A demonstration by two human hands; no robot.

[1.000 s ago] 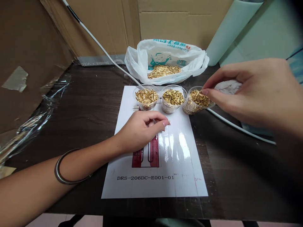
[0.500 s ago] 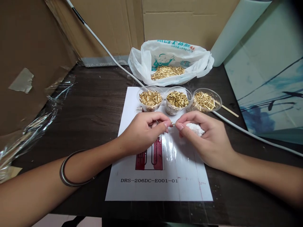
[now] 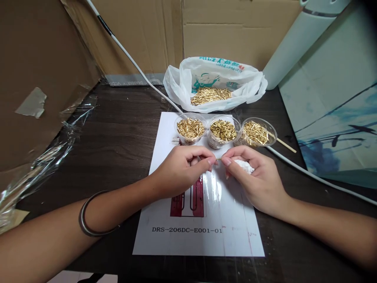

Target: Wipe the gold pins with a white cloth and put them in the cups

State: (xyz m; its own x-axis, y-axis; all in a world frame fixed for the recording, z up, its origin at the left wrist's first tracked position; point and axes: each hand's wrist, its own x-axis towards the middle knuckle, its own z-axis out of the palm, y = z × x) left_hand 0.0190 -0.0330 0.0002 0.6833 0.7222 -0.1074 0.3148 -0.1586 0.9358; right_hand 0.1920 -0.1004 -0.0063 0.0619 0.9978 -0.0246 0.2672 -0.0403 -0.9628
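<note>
A thin gold-coloured metal pin [image 3: 218, 158] spans the small gap between my two hands, above a printed sheet. Thumb and index finger of my left hand [image 3: 185, 171] pinch its left end. My right hand [image 3: 259, 179] pinches the other end, and a crumpled white wad like tissue [image 3: 245, 166] is tucked inside its curled fingers. Just beyond my fingers stand three clear plastic cups: a left cup [image 3: 190, 140], a middle cup [image 3: 216, 144] and a right cup [image 3: 276, 136], all filled with small gold metal pieces. My fingertips hide part of the pin.
Behind the cups, an open white plastic bag [image 3: 173, 88] holds more gold pins. A wooden stick [image 3: 286, 144] pokes out at the right cup. The printed sheet [image 3: 235, 236] lies on the dark table [image 3: 118, 129]. A white cable [image 3: 138, 72] crosses behind; cardboard [image 3: 235, 43] walls the back.
The view has tilted slightly, so everything sits a little lower in the picture. Both hands keep their pinch on the pin, with only slight finger movement.
</note>
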